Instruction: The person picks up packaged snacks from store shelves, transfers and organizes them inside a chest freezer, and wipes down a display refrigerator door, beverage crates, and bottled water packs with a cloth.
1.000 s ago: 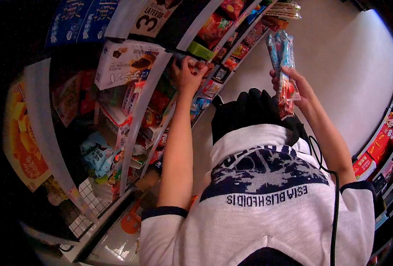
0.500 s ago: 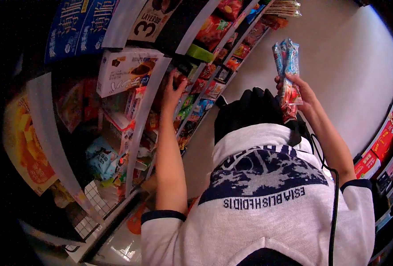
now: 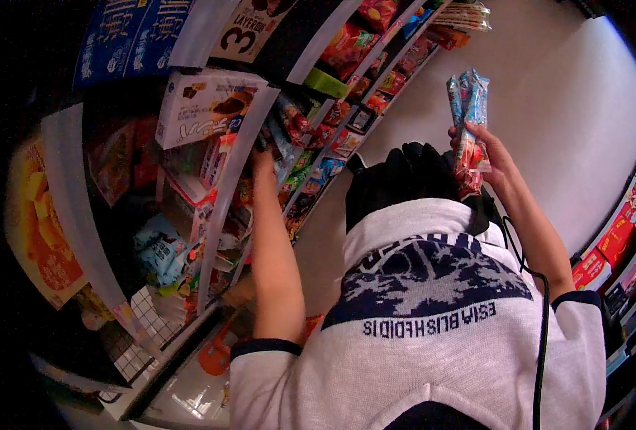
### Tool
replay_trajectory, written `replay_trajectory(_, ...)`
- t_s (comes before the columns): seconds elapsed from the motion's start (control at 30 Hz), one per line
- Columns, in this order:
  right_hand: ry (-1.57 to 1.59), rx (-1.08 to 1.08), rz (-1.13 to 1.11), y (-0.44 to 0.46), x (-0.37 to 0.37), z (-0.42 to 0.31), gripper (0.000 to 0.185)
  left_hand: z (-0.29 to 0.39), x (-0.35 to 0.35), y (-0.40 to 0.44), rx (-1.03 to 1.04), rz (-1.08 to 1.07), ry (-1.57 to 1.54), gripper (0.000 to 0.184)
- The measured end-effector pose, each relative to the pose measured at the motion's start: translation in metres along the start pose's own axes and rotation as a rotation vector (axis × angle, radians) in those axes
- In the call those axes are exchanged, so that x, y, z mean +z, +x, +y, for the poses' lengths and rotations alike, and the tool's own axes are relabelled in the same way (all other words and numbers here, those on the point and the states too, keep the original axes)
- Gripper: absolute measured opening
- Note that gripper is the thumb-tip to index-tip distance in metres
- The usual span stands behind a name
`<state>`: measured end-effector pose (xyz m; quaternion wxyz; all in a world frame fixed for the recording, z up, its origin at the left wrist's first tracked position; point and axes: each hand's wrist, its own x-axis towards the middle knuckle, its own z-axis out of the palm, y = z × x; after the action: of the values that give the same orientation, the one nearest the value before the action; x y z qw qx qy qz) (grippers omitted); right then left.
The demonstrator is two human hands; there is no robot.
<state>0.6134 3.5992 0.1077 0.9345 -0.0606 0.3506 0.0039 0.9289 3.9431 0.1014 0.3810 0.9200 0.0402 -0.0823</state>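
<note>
My right hand [image 3: 486, 154] is closed round several long, slim packets [image 3: 470, 100], blue at the top and red at the bottom, held upright over the floor. On the left, my left hand [image 3: 263, 159] reaches in among the shelves, beside slim blue packets [image 3: 281, 136] and a red one [image 3: 293, 118]. Its fingers are mostly hidden in shadow, so their grip does not show. A bright green block [image 3: 325, 84] lies on the shelf above that hand. Left of it stands a white snack box [image 3: 207, 107].
Shelf edges [image 3: 232, 186] curve down the left side, with bagged snacks [image 3: 348, 49] higher up. A light blue bag [image 3: 159, 247] lies lower left. Another stocked shelf with red packs [image 3: 623, 226] runs along the right. A black cable [image 3: 542, 344] hangs over the white shirt [image 3: 433, 344].
My left hand has moved left and down from near the green block, deeper among the shelves. Blue and red packets now show beside it. My right hand has lowered slightly, still holding its packets.
</note>
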Motion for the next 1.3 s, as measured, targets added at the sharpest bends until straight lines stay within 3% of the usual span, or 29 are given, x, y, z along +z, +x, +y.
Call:
replay_trajectory(0.07, -0.005, 0.013, -0.018, 0.002, -0.003, -0.001, 0.029, -0.009, -0.009, 0.004, -0.332, -0.200, -0.532, 0.057)
replay_trajectory(0.2, -0.004, 0.030, -0.026, 0.002, 0.000, -0.001, 0.028, -0.012, -0.016, 0.018, -0.543, -0.310, -0.750, 0.046)
replay_trajectory(0.3, 0.005, 0.060, -0.041, 0.000, 0.004, -0.001, 0.032, -0.007, -0.020, 0.008, -0.684, -0.164, -0.779, 0.040)
replay_trajectory(0.4, 0.000, 0.074, -0.091, 0.002, -0.002, -0.002, 0.040, -0.001, -0.036, -0.041, -0.572, -0.235, -0.987, 0.032)
replay_trajectory(0.53, -0.069, 0.031, -0.019, 0.001, -0.003, -0.001, 0.039, 0.012, -0.048, -0.127, -0.308, -0.335, -0.862, 0.033)
replay_trajectory(0.67, -0.068, 0.040, -0.012, 0.003, 0.003, -0.002, 0.031, 0.003, -0.059, -0.172, -0.334, -0.442, -0.935, 0.034)
replay_trajectory(0.93, -0.075, 0.064, -0.088, 0.003, 0.007, -0.004, 0.032, -0.011, -0.071, -0.196, -0.380, -0.633, -1.139, 0.031)
replay_trajectory(1.03, -0.068, 0.073, -0.122, 0.003, 0.007, -0.004, 0.032, -0.021, -0.069, -0.202, -0.286, -0.647, -1.094, 0.030)
replay_trajectory(1.13, -0.065, 0.074, -0.129, 0.004, 0.006, -0.006, 0.032, -0.014, -0.065, -0.210, -0.364, -0.407, -0.864, 0.031)
replay_trajectory(1.3, -0.041, 0.056, -0.080, 0.005, -0.002, -0.004, 0.031, -0.023, -0.076, -0.200, -0.278, -0.533, -0.718, 0.031)
